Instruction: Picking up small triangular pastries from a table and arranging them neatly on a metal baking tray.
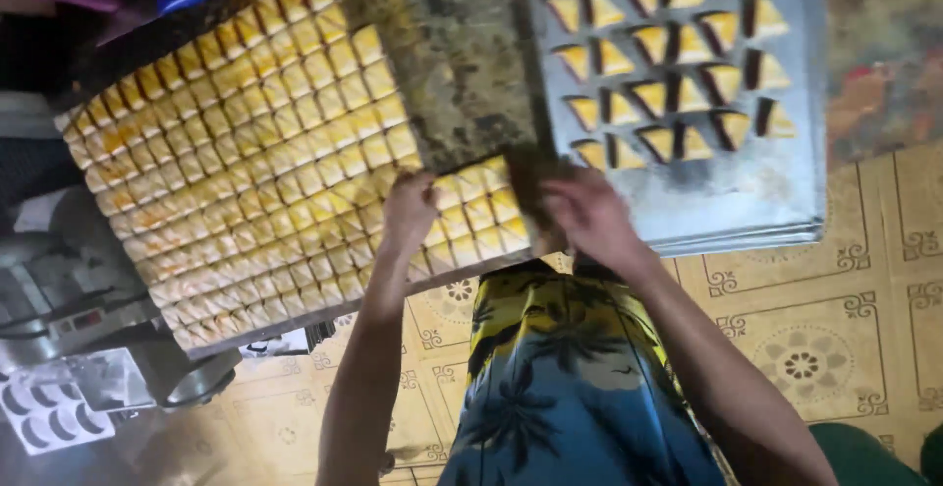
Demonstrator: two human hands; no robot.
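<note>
Both hands are placed at the near edge of the cut pastry slab [265,162]. Square pieces are touched by the left hand [408,206], fingers curled; a dark-edged piece [526,186] is gripped by the right hand [589,216]. Folded triangles [678,63] are laid on the metal tray [786,181] alongside.

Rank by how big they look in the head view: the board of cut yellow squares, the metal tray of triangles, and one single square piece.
1. Board of cut squares, though the metal tray is partly cut off by the frame, so unsure.
2. Metal tray.
3. Single square piece, by far the smallest.
</note>
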